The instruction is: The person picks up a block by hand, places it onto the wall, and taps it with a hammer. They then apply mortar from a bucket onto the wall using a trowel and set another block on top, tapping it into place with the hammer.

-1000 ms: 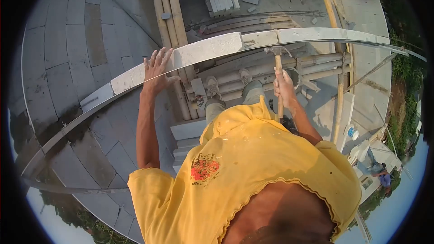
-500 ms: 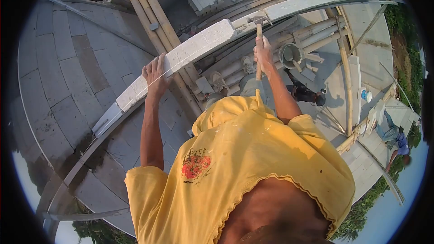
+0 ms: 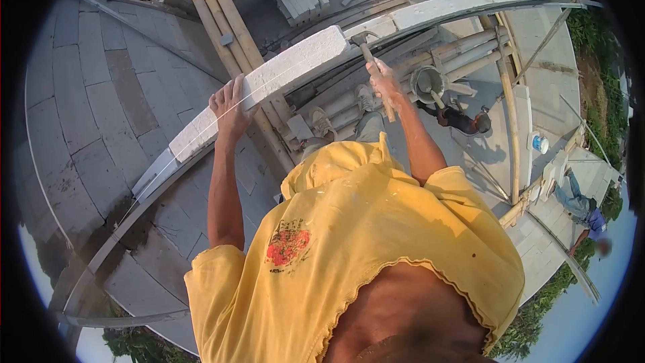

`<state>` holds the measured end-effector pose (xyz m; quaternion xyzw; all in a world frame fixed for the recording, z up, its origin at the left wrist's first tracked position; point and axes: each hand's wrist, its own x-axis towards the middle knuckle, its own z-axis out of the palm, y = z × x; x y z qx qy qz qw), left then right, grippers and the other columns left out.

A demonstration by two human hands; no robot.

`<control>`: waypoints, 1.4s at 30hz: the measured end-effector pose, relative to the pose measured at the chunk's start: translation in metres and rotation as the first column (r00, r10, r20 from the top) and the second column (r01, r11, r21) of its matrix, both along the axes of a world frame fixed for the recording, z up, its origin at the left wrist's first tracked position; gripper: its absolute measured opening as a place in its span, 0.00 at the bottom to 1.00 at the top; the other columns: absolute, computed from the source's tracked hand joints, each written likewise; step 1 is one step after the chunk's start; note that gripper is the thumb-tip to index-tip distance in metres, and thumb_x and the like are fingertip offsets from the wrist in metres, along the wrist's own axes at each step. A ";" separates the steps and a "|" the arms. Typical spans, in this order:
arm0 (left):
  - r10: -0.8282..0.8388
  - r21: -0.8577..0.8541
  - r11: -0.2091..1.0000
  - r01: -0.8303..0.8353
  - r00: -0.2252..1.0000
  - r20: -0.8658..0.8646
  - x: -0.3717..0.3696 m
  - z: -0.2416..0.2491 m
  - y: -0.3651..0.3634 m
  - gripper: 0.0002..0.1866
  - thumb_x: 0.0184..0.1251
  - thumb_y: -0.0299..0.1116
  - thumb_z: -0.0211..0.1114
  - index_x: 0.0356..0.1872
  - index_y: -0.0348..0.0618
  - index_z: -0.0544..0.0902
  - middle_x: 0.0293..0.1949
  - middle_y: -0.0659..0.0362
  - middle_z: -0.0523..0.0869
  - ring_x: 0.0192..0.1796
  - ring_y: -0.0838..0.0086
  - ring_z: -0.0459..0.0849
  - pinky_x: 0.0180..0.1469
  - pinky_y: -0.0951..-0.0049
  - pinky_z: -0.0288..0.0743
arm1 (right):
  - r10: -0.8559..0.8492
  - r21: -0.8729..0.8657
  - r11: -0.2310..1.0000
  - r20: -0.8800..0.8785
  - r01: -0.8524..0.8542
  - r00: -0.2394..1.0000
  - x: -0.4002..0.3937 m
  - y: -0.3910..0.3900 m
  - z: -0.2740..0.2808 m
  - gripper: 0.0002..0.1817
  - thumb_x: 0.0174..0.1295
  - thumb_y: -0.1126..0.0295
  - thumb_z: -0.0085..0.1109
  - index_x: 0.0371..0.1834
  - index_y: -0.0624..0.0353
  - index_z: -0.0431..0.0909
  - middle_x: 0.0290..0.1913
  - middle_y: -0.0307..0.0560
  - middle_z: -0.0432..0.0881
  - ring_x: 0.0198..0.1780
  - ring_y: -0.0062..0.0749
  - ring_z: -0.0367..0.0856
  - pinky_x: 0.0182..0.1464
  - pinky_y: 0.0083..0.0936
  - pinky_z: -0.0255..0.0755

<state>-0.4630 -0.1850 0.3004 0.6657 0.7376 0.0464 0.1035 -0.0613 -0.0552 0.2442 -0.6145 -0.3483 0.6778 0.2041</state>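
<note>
A long white block (image 3: 295, 64) lies along the top of a narrow wall, with a thin string running over it. My left hand (image 3: 232, 107) grips the block across its top, fingers bent over the far edge. In my right hand (image 3: 385, 82) is a hammer (image 3: 370, 54), held by its wooden handle. The hammer's head is at the block's right end; whether it touches cannot be made out. Right of that end, more white blocks (image 3: 463, 5) continue the wall's row.
Bamboo poles (image 3: 222, 20) pass beneath the wall. A bucket (image 3: 427, 83) stands below on the right, near a person (image 3: 463, 121). Stacked blocks (image 3: 299, 0) lie beyond the wall. Another person (image 3: 588, 218) bends at the far right. Grey slabs (image 3: 87, 107) spread out at left.
The hammer has moved left, from over the neighbouring blocks to the white block's right end, and its handle now tilts. My left hand stays on the block.
</note>
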 end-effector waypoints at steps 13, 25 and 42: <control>-0.051 -0.031 0.998 0.050 0.997 -0.049 -0.012 0.006 -0.004 0.53 0.54 0.49 0.82 0.81 0.55 0.64 0.68 0.52 0.76 0.69 0.53 0.73 0.72 0.47 0.59 | -0.769 0.212 0.633 0.056 0.745 0.637 0.035 0.010 -0.023 0.21 0.81 0.52 0.47 0.66 0.54 0.64 0.27 0.35 0.69 0.20 0.20 0.67 0.21 0.23 0.66; -0.039 0.010 0.999 0.040 0.995 -0.094 -0.009 0.006 -0.005 0.52 0.54 0.52 0.81 0.81 0.61 0.64 0.64 0.57 0.76 0.66 0.56 0.73 0.72 0.48 0.59 | 0.037 -0.010 0.999 0.040 -0.036 0.999 -0.010 -0.004 -0.010 0.26 0.77 0.47 0.56 0.68 0.50 0.70 0.23 0.28 0.65 0.19 0.12 0.61 0.21 0.17 0.59; -0.056 0.018 0.998 0.057 0.997 -0.059 -0.012 0.001 0.002 0.52 0.55 0.53 0.81 0.81 0.62 0.63 0.64 0.58 0.76 0.67 0.57 0.72 0.73 0.48 0.57 | 0.065 0.079 0.995 -0.051 -0.061 0.997 0.003 0.015 0.019 0.30 0.76 0.46 0.58 0.73 0.49 0.67 0.25 0.28 0.66 0.21 0.12 0.62 0.23 0.16 0.58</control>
